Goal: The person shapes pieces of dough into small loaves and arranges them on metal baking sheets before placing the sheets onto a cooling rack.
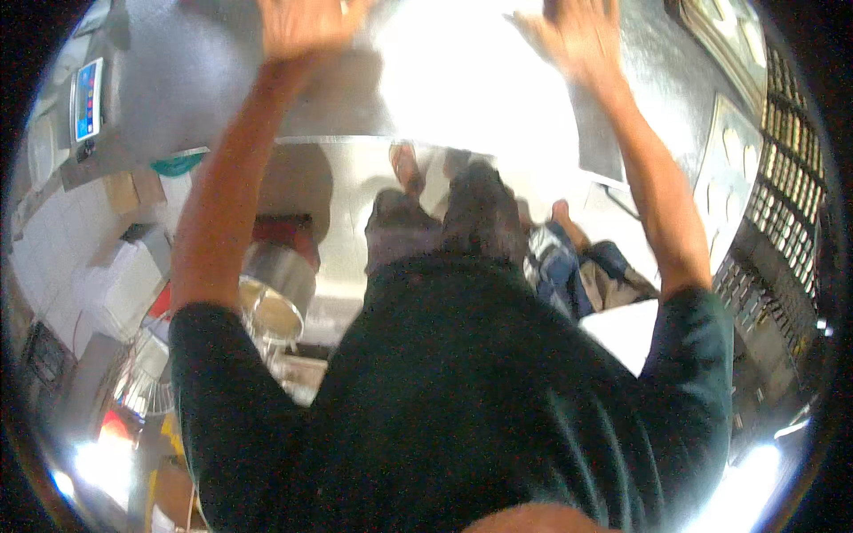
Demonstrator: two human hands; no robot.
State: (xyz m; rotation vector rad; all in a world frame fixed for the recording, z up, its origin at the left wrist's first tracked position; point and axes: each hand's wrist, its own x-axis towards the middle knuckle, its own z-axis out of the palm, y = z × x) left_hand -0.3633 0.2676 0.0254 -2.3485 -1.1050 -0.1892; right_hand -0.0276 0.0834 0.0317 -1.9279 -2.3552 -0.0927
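Note:
Both my arms reach forward over a shiny steel table [178, 80]. My left hand [306, 25] lies at the top edge of the view, palm down on the metal, its fingertips cut off by the frame. My right hand [577, 35] rests flat on the table further right with its fingers spread. Neither hand holds anything that I can see. A bright glare [471, 80] covers the table between the hands. My dark green shirt [462, 391] fills the lower half of the view.
A digital scale [87, 98] stands at the table's far left. A steel pot [277, 289] sits low on the left. Trays with pale dough shapes [730, 173] and a dark wire rack [786, 204] are on the right. White boxes [120, 284] stand at the left.

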